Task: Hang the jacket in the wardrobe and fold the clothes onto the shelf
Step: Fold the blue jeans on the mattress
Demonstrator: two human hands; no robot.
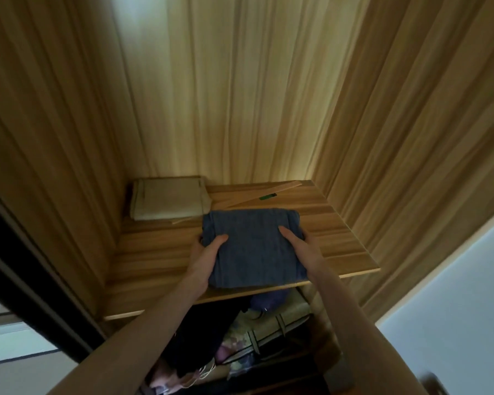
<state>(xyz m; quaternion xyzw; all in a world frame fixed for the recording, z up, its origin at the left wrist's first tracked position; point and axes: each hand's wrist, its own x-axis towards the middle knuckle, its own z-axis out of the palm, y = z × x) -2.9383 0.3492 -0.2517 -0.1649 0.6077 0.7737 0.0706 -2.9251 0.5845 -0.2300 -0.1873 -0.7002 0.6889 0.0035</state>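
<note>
From the head camera I look down into a wooden wardrobe [268, 95] at its shelf [154, 269]. A folded blue garment [254, 246] lies flat on the shelf, near the front edge and roughly central. My left hand [204, 258] grips the garment's left side, thumb on top pointing toward the middle and the other fingers tucked under the edge. My right hand [303, 246] holds the right side the same way, thumb laid along the top, the remaining fingers hidden beneath or beside the cloth. Both forearms reach in from the bottom of the view.

Behind the garment, in the shelf's back left corner, sits a folded beige cloth [169, 199], apart from the blue one. A thin wooden strip [264, 198] lies diagonally across the back of the shelf, with a small green object [267, 197] on it. Below the shelf I see dark clothes and a patterned storage bag [257, 340], dimly lit.
</note>
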